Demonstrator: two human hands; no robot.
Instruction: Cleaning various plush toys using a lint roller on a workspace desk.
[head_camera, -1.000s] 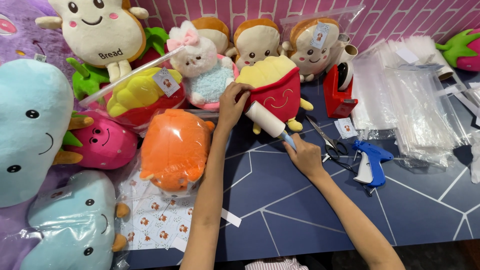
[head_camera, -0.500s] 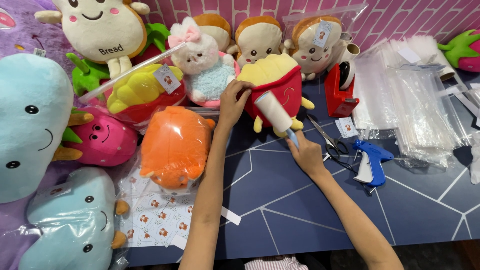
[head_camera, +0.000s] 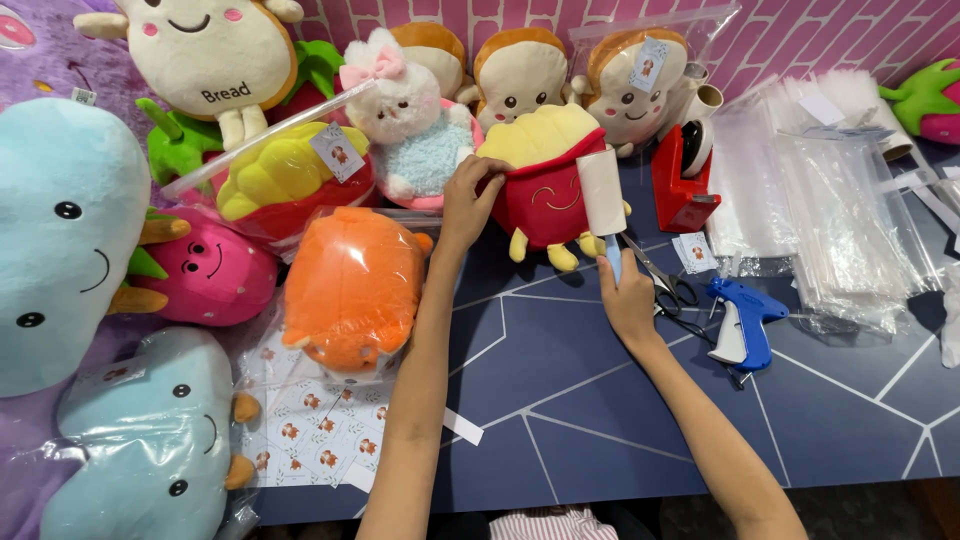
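Note:
A red plush shaped like a box of fries (head_camera: 547, 190) with a yellow top stands upright on the dark blue table (head_camera: 560, 410). My left hand (head_camera: 470, 200) grips its upper left edge. My right hand (head_camera: 628, 295) holds the blue handle of a lint roller (head_camera: 603, 192), whose white roll points up and rests against the plush's right side.
Plush toys crowd the back and left, among them an orange one in a plastic bag (head_camera: 350, 285) and a white bunny (head_camera: 410, 125). Scissors (head_camera: 665, 285), a blue tagging gun (head_camera: 742, 320), a red tape dispenser (head_camera: 682, 175) and a stack of clear bags (head_camera: 830, 200) lie at right.
The lint roller has swung from lying across the plush's lower front to upright at its right side. My right hand moved slightly up with it. My left hand stayed on the plush.

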